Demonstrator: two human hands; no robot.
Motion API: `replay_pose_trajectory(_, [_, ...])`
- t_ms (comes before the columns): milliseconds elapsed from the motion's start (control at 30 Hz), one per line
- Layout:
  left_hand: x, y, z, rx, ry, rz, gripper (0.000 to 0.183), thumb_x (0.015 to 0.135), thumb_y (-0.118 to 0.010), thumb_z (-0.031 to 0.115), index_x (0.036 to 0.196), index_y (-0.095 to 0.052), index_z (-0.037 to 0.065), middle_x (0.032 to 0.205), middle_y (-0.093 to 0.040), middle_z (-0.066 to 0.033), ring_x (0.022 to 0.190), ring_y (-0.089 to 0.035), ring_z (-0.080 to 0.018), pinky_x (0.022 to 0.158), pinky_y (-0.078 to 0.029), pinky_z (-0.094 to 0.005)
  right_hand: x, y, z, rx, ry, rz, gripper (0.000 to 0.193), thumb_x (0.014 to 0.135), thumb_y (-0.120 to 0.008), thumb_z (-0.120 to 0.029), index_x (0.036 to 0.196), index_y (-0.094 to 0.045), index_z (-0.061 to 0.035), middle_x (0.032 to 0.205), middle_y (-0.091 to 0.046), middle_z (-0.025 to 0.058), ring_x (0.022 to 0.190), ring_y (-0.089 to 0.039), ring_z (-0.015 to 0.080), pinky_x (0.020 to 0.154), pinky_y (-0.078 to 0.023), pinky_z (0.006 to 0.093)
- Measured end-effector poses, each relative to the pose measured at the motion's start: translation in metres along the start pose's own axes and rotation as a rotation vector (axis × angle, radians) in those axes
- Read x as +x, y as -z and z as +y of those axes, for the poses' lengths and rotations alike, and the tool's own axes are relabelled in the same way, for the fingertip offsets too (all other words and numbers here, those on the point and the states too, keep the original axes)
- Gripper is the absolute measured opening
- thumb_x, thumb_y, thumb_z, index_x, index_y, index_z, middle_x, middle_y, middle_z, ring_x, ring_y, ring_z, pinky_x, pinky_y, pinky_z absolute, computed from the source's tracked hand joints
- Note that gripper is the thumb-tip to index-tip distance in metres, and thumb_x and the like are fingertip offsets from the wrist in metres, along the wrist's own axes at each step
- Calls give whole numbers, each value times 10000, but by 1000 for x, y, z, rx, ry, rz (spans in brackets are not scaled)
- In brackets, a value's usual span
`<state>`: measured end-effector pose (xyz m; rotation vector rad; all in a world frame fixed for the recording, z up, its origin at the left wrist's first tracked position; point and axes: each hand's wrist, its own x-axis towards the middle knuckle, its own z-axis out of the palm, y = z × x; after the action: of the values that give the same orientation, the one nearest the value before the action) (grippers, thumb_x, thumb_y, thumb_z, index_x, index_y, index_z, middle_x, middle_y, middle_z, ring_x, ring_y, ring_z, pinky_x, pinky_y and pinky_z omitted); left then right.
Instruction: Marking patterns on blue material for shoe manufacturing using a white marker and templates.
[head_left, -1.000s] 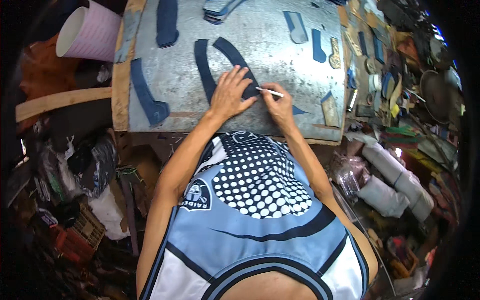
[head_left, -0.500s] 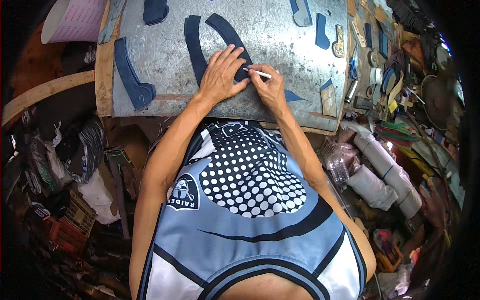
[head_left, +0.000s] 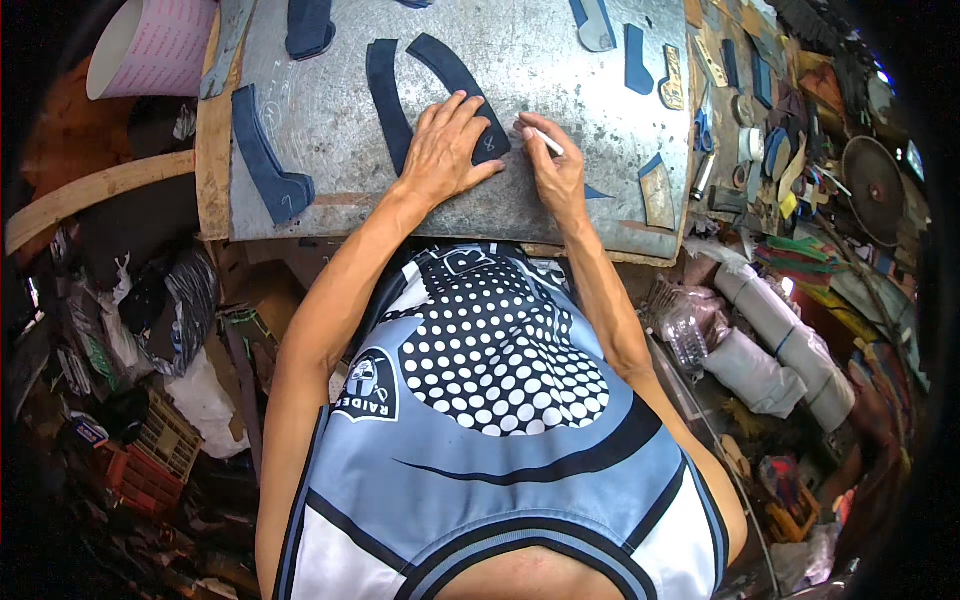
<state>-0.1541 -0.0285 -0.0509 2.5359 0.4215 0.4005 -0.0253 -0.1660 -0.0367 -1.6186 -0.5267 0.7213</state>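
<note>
My left hand [head_left: 442, 143] lies flat, fingers spread, over a dark navy curved piece [head_left: 452, 72] on the metal-topped table. A small pale mark shows on the lower end of that piece, just beside my fingers. A second dark curved strip [head_left: 385, 95] runs to its left, its lower end close to my wrist. Just right of the marked piece, my right hand [head_left: 555, 165] is closed around a slim white pen [head_left: 543, 138], its tip lifted clear of the piece. A stack of navy boot-shaped pieces [head_left: 265, 155] rests at the table's left.
Around the metal tabletop [head_left: 570, 95] runs a wooden edge. Toward its right lie a navy boot-shaped piece [head_left: 638, 60] and a tan template [head_left: 657, 195]. Blue-handled scissors [head_left: 704, 130] and tape rolls crowd the right side. A pink-white roll [head_left: 150, 50] stands at the far left.
My right hand has drawn the pen off the dark piece and moved slightly right, uncovering a pale mark on it. My left hand stays pressed on the piece.
</note>
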Motion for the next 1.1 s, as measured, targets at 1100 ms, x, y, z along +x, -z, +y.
replay_pose_trajectory(1100, [29, 11, -29, -80, -3, -68, 250, 896, -583, 199, 919, -736, 3, 1200, -665, -88, 1130, -575, -287, 970, -434, -438, -22, -15, -3, -442, 135, -54, 155, 849, -661, -110, 950, -723, -11, 872, -707, 159, 731, -675, 248, 649, -518, 338])
